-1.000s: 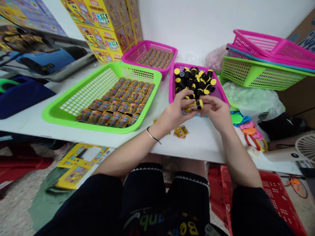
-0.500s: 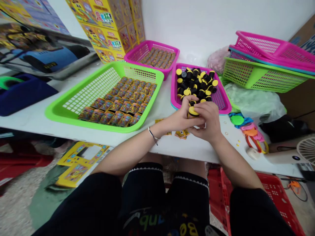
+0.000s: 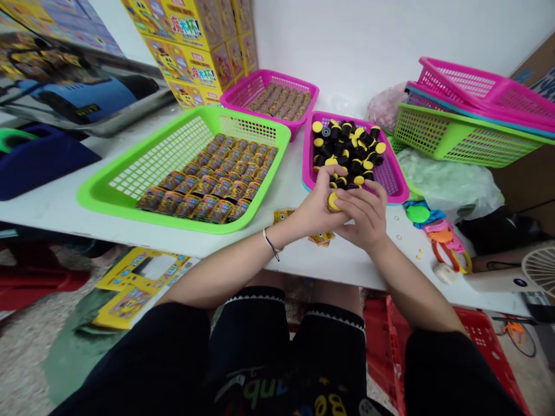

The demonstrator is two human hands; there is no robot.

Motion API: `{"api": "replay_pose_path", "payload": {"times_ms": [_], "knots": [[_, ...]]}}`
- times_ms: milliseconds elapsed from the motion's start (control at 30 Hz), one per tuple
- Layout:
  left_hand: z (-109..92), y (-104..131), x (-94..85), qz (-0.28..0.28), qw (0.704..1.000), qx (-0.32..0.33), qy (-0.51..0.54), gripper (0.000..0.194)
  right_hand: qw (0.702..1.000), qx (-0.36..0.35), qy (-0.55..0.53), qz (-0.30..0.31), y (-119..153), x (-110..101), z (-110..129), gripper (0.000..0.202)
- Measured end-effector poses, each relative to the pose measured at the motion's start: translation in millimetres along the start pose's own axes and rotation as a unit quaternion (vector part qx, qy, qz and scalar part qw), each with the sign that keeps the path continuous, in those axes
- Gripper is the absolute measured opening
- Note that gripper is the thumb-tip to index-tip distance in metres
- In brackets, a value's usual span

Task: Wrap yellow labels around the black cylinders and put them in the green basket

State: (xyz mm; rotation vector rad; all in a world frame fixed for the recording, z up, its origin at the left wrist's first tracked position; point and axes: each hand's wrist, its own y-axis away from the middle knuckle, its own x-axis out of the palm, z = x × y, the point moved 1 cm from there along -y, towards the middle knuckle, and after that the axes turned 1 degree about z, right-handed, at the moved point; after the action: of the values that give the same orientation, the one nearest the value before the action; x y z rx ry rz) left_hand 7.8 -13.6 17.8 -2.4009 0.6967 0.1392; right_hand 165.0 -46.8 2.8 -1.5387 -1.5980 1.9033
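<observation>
A small cup with a yellow top (image 3: pixel 333 201) is held between my two hands, in front of a pink basket (image 3: pixel 309 167) of black and yellow cups (image 3: pixel 354 151). My left hand (image 3: pixel 321 202) is closed round its left side, and my right hand (image 3: pixel 365 215) has its fingers wrapped over it from the right. Most of the cup's body is hidden by the fingers. Printed yellow labels (image 3: pixel 321 238) lie on the white table under my hands. To the left, a green basket (image 3: pixel 143 151) holds rows of label-wrapped cups (image 3: pixel 221 180).
Another pink basket (image 3: pixel 236 95) with wrapped cups stands at the back, beside stacked yellow boxes (image 3: pixel 195 63). Stacked baskets (image 3: pixel 463 133), a plastic bag (image 3: pixel 451 173), coloured bands (image 3: pixel 442 232) and a fan (image 3: pixel 540 268) are at the right. A blue tape dispenser (image 3: pixel 52 162) sits far left.
The yellow top between my hands has tilted and shifted slightly left. My right fingers have moved over the cup. The view has shifted slightly.
</observation>
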Motion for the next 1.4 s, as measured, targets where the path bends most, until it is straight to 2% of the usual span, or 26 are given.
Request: {"api": "replay_pose_path", "payload": {"times_ms": [100, 200, 333, 400, 500, 667, 767, 900, 1000, 1067, 1133, 1200, 1267, 1333, 1400], "knots": [[-5.6, 0.2, -6.8, 0.076, 0.995, -0.007, 0.058, 0.062, 0.998, -0.002, -0.063, 0.016, 2.3, -1.8, -1.5, 0.030], [-6.4, -1.2, -10.6, 0.098, 0.994, -0.004, 0.053, 0.065, 0.995, -0.003, -0.097, 0.031, 5.3, -0.9, -3.6, 0.028], [-3.5, -3.2, -7.0, 0.074, 0.994, -0.012, 0.078, 0.071, 0.999, -0.006, -0.037, 0.029, 9.3, -4.4, -8.5, 0.030], [-3.3, -2.5, -4.5, 0.077, 0.993, -0.005, 0.091, 0.067, 0.999, -0.022, -0.010, 0.036, 9.8, -7.6, -9.9, 0.031], [-2.4, -1.5, -3.3, 0.076, 0.994, 0.014, 0.075, 0.063, 0.999, -0.049, 0.016, 0.003, 8.8, -9.8, -11.0, 0.036], [-2.7, -4.6, -5.3, -0.013, 0.999, 0.038, -0.010, 0.057, 0.999, -0.028, 0.034, -0.013, 10.7, -5.7, -23.8, 0.037], [-13.3, -2.2, -5.5, -0.021, 0.997, -0.002, -0.069, 0.048, 0.998, -0.050, 0.022, -0.032, 12.6, -4.8, -36.2, 0.042], [-38.1, 11.2, -10.6, -0.011, 0.989, -0.038, -0.142, 0.061, 0.997, -0.010, 0.081, -0.013, 9.2, -4.0, -49.7, 0.052], [-57.5, 20.9, -32.3, 0.010, 0.973, -0.044, -0.225, 0.053, 0.992, 0.029, 0.119, -0.008, 5.2, -7.2, -55.2, 0.063], [-65.9, 21.9, -59.1, 0.016, 0.957, -0.041, -0.286, 0.036, 0.989, 0.056, 0.135, -0.016, 3.6, -10.3, -57.5, 0.066], [-66.5, 16.8, -91.7, 0.006, 0.944, -0.052, -0.327, 0.025, 0.986, 0.087, 0.142, -0.020, 2.5, -11.9, -58.8, 0.058], [-57.7, 6.7, -122.5, -0.010, 0.936, -0.082, -0.341, 0.023, 0.985, 0.112, 0.134, -0.012, 1.3, -11.1, -58.3, 0.047], [-41.2, -5.4, -145.6, -0.022, 0.928, -0.125, -0.349, 0.025, 0.983, 0.134, 0.125, 0.018, -0.2, -8.3, -55.8, 0.038], [-20.9, -15.4, -159.2, -0.008, 0.910, -0.200, -0.362, 0.024, 0.978, 0.152, 0.128, 0.057, -1.7, -5.0, -51.8, 0.034], [-2.4, -20.6, -166.0, 0.025, 0.880, -0.276, -0.386, 0.020, 0.972, 0.173, 0.134, 0.090, -2.9, -2.3, -47.6, 0.033]]}}
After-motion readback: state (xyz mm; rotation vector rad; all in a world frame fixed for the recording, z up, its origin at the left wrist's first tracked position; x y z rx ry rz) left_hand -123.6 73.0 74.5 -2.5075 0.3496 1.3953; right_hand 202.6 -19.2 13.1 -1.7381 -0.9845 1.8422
